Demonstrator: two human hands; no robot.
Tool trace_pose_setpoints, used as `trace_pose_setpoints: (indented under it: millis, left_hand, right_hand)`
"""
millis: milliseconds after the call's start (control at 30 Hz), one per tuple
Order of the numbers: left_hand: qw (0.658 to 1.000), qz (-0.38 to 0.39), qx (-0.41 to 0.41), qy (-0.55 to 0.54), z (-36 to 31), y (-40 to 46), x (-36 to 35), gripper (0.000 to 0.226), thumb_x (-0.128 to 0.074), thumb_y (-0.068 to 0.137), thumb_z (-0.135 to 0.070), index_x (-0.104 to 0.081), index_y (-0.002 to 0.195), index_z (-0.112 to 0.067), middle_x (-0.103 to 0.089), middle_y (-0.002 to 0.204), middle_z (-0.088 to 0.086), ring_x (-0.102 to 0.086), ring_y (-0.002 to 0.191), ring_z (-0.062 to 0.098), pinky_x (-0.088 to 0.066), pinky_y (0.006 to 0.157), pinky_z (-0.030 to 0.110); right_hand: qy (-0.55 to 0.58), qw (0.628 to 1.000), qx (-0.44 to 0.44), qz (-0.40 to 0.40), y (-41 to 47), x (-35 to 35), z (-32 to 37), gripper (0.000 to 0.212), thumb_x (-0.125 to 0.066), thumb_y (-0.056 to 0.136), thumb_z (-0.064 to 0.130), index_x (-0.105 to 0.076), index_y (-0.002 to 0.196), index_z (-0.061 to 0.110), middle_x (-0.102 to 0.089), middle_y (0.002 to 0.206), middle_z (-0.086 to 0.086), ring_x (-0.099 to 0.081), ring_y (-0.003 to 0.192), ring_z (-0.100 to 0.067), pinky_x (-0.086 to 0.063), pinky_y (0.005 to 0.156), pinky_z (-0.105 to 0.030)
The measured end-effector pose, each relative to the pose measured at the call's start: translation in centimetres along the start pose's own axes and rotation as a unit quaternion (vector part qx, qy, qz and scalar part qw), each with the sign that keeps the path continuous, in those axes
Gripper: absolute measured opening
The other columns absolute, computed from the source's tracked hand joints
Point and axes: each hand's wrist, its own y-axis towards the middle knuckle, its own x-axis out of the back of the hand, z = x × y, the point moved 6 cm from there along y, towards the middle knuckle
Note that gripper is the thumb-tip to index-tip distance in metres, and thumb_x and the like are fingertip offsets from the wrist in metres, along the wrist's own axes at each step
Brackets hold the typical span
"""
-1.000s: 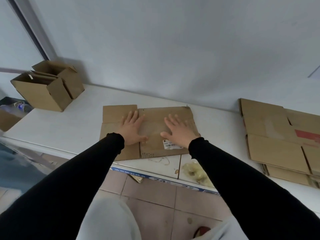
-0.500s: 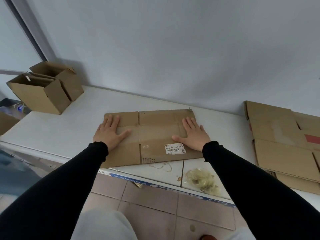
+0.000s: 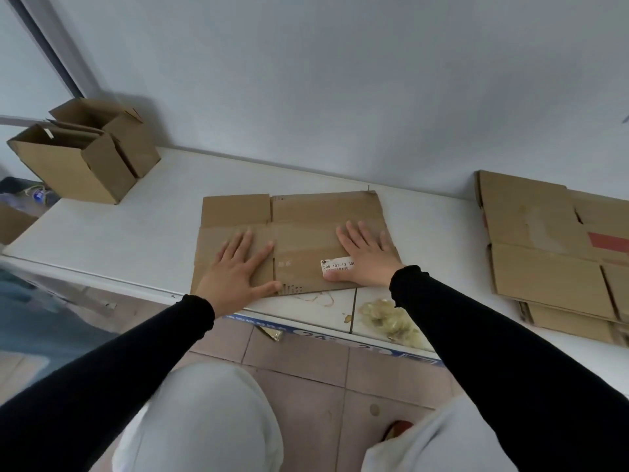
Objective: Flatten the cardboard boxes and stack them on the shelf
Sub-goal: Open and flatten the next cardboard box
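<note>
The flattened cardboard box (image 3: pixel 292 241) lay at the centre of the white shelf (image 3: pixel 143 233), its near edge almost flush with the shelf's front lip. A white barcode label (image 3: pixel 337 266) sat on its lower right panel. The sheet appeared fully collapsed, with flap slits visible at 12 o'clock and 6 o'clock.

The left hand (image 3: pixel 238 270) rested flat on the lower left panel, fingers straight and slightly spread, thumb extended toward the centre seam. The right hand (image 3: pixel 366 258) lay flat on the right panel, fingers straight and splayed, thumb crossing the label's lower edge. Neither hand curled round or pinched the board; both pressed palm-down.

Assessment: the board was judged light, thin and moderately stiff, likely to spring at its creases and to slide readily on the smooth shelf. The flaps would flop if lifted by one corner. The recommended hold was at the two long side edges, at 3 and 9 o'clock, with fingers beneath and thumbs on top, which would keep both layers closed.

At 3 o'clock, well apart, a stack of flattened boxes (image 3: pixel 551 253) lay on the same shelf, presumably the destination. At 10 o'clock, two open cardboard boxes (image 3: pixel 78 155) stood upright and touching, not yet flattened. At 5 o'clock, just beside the sheet, a crumpled wad of clear tape (image 3: pixel 391 318) lay near the shelf's front edge.
</note>
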Motion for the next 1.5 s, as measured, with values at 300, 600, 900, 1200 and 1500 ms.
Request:
trace_pose_setpoints:
  millis: [300,600,900,1200,1500]
  left_hand:
    - [0.994,0.063,0.059,-0.063,3.3,0.8,1.0,0.106,-0.006,0.065,-0.101,0.0,0.158,-0.049,0.009,0.17,0.005,0.011,0.155,0.02,0.0,0.125,0.043]
    - [0.919,0.001,0.219,-0.329,6.8,0.2,3.2,0.088,-0.079,0.085,-0.04,-0.032,0.157,-0.026,-0.034,0.154,0.015,-0.04,0.137,0.037,-0.035,0.116,0.047]
    - [0.863,-0.108,0.139,-0.474,0.0,3.9,11.5,0.067,-0.077,0.085,-0.005,-0.052,0.147,-0.019,-0.047,0.145,0.005,-0.055,0.126,0.025,-0.049,0.103,0.04]
    - [0.868,-0.02,-0.001,-0.497,-24.1,11.0,13.5,0.072,-0.075,0.09,-0.01,-0.04,0.153,-0.014,-0.054,0.136,0.002,-0.056,0.115,0.018,-0.045,0.094,0.026]
    - [0.884,0.039,-0.06,-0.461,-42.0,15.3,9.5,0.073,-0.074,0.091,-0.022,-0.038,0.154,-0.015,-0.04,0.138,0.005,-0.052,0.124,0.022,-0.048,0.105,0.036]
  right_hand:
    - [0.035,0.999,0.014,-0.023,-1.1,1.5,-0.8,0.108,-0.051,0.08,0.085,0.002,0.162,0.038,0.02,0.168,0.006,0.015,0.155,-0.017,0.001,0.126,-0.047]
    - [0.343,0.925,-0.124,-0.103,-3.2,1.1,-5.5,0.086,-0.074,0.091,0.031,-0.023,0.16,0.033,-0.016,0.167,-0.012,-0.015,0.152,-0.033,-0.02,0.124,-0.046]
    - [0.451,0.848,-0.099,-0.259,-11.1,7.1,-12.0,0.069,-0.07,0.094,0.016,-0.04,0.155,0.027,-0.027,0.16,0.003,-0.044,0.129,-0.01,-0.031,0.106,-0.02]
    - [0.401,0.831,-0.199,-0.331,-26.7,9.1,-30.5,0.055,-0.07,0.096,0.024,-0.052,0.148,0.031,-0.048,0.153,0.007,-0.049,0.132,-0.011,-0.038,0.114,-0.031]
    - [0.343,0.801,-0.309,-0.381,-34.6,6.4,-46.4,0.044,-0.064,0.099,0.02,-0.059,0.142,0.027,-0.049,0.149,0.0,-0.048,0.134,-0.025,-0.033,0.105,-0.027]
